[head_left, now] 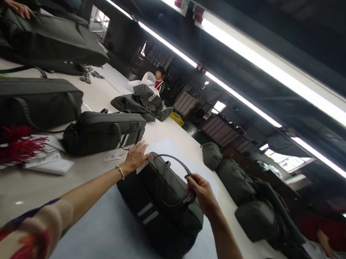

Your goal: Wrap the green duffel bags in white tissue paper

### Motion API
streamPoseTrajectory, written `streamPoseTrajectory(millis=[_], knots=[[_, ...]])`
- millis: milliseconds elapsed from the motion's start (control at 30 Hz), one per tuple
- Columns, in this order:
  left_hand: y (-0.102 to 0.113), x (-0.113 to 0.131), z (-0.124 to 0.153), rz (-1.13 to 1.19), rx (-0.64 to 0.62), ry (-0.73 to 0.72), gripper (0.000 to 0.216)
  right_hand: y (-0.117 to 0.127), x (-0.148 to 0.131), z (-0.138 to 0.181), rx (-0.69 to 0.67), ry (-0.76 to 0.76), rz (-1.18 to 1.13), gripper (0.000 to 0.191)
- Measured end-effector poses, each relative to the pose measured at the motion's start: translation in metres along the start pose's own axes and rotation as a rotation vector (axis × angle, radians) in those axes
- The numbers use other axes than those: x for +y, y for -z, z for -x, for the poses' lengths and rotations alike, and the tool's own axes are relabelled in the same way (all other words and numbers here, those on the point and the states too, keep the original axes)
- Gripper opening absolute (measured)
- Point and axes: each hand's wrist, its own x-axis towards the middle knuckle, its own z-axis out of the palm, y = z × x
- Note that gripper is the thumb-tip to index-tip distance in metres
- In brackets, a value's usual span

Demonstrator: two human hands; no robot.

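Observation:
A dark grey-green duffel bag (pixel 167 201) with two pale stripes on its side stands on the table in front of me. My right hand (pixel 200 189) is closed around one of its carry handles (pixel 173 158), which arches above the zipped top. At the bag's far left end is my left hand (pixel 135 157), fingers stretched out and thumb pointing at the handle's base. Just under that thumb, a white tag (pixel 142 166) shows against the bag. Whether the left fingers touch the tag I cannot tell.
Another striped bag (pixel 107 130) sits left of mine, near white tags with red strings (pixel 18 145). A co-worker's hand (pixel 19 9) rests on a large bag at upper left. Several bags (pixel 235 180) line the table's right edge. A person (pixel 159 80) stands at the far end.

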Motion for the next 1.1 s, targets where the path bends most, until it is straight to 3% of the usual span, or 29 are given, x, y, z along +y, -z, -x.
streamPoseTrajectory(millis=[33, 100, 167, 233, 367, 500, 667, 800, 967, 1100], knots=[[-0.004, 0.006, 0.011, -0.011, 0.067, -0.115, 0.033, 0.003, 0.0, -0.003, 0.042, 0.021, -0.003, 0.051], [-0.014, 0.022, 0.036, -0.027, 0.125, -0.501, 0.036, 0.01, 0.002, -0.01, 0.096, 0.053, -0.005, 0.054], [-0.03, 0.036, 0.057, -0.059, 0.023, -0.924, 0.037, 0.018, 0.006, -0.018, 0.129, 0.081, 0.029, 0.059], [-0.049, 0.042, 0.071, -0.135, -0.169, -1.149, 0.042, 0.027, 0.013, -0.026, 0.196, 0.116, 0.144, 0.061], [-0.076, 0.033, 0.079, -0.3, -0.312, -1.126, 0.014, 0.037, 0.04, -0.043, 0.376, 0.063, 0.631, 0.052], [-0.07, 0.042, 0.088, -0.119, -0.401, -1.053, 0.017, 0.031, 0.083, -0.059, 0.344, -0.064, 0.993, 0.041], [-0.048, 0.085, 0.104, -0.054, -0.591, -1.077, 0.022, 0.023, 0.123, -0.084, 0.203, -0.23, 1.012, 0.029], [-0.041, 0.1, 0.11, -0.159, -0.62, -1.183, 0.012, 0.032, 0.133, -0.111, 0.216, -0.484, 1.021, 0.022], [-0.06, 0.069, 0.114, -0.237, -0.712, -1.135, 0.018, 0.044, 0.139, -0.126, 0.301, -0.666, 0.994, 0.03], [-0.08, 0.037, 0.118, -0.218, -0.695, -1.13, 0.015, 0.055, 0.15, -0.125, 0.28, -0.714, 0.986, 0.036]])
